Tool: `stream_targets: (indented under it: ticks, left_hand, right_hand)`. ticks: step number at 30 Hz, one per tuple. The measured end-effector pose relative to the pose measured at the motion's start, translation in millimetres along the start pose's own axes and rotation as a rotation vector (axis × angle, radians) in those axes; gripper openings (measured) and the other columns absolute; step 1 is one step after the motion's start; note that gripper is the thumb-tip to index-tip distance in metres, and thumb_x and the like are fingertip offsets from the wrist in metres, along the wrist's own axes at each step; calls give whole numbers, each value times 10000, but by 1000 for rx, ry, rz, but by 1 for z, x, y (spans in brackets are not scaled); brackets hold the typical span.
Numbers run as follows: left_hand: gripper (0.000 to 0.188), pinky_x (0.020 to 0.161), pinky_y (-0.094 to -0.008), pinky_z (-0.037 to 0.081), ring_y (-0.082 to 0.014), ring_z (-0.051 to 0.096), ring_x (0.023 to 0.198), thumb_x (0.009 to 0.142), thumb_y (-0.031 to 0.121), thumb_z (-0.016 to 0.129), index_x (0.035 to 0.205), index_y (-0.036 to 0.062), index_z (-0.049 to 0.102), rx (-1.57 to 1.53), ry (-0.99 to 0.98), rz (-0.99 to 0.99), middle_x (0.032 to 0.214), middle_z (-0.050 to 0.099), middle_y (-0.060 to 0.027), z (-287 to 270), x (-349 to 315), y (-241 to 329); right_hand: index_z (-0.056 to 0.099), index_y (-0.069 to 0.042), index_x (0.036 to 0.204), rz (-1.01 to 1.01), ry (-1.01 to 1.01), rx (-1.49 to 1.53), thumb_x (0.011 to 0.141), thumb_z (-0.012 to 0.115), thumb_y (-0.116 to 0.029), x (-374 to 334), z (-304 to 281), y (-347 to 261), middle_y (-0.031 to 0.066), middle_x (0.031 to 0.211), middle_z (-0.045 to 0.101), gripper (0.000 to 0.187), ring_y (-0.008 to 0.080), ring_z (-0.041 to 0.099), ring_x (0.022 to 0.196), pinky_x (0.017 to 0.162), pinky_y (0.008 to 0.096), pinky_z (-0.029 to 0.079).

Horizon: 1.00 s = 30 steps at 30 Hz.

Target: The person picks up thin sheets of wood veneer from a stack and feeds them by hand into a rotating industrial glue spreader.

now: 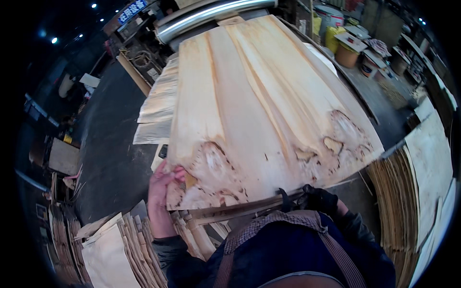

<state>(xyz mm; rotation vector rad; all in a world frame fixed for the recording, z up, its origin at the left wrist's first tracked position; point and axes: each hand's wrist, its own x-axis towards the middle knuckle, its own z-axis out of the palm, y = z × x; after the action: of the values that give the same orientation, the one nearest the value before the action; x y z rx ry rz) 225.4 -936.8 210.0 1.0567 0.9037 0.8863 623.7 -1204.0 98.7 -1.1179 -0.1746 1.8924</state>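
Observation:
A large, pale wood veneer sheet (249, 105) with brown streaks, dark knots and ragged holes lies in front of me, reaching away to a shiny metal roller. My bare left hand (163, 185) is closed on its near left edge, the fingertips showing beside a hole. Close to the middle of the near edge is my right hand (319, 199), in a black glove with the fingers curled. A dark, narrow piece (286, 199) sticks up beside the glove; whether it is a tool or part of the glove I cannot tell.
The metal roller (211, 19) spans the far end. More veneer (156, 108) shows under the sheet's left side. Veneer stacks stand at near left (113, 254) and right (396, 206). Buckets (348, 50) and a yellow bag (332, 39) sit at far right.

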Motion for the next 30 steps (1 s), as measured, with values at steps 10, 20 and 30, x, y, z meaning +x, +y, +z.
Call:
stream_targets:
  ticks: [10, 20, 30]
  left_hand:
    - [566, 731, -340, 538, -224, 631, 879, 820, 27, 561, 1345, 4, 353, -82, -7, 74, 1098, 596, -204, -6, 1, 24]
    - [476, 777, -397, 504, -286, 605, 946, 920, 260, 465, 1333, 43, 372, -290, 87, 40, 1180, 566, -156, -47, 5, -61]
    - [576, 1009, -434, 340, -406, 377, 1236, 816, 203, 611, 1298, -29, 396, 1310, 476, 172, 1342, 370, -278, -15, -23, -186]
  right_hand:
    - [521, -46, 1177, -713, 12, 457, 851, 622, -264, 24, 13, -42, 94, 1116, 586, 406, 231, 551, 1049, 927, 345, 439]
    - [490, -54, 1218, -896, -203, 463, 826, 545, -14, 44, 33, -88, 74, 1116, 583, 398, 202, 575, 1024, 931, 327, 454]
    - [521, -42, 1159, -886, -246, 484, 795, 561, 13, 234, 36, -239, 93, 1067, 600, 370, 248, 578, 1011, 909, 397, 475]
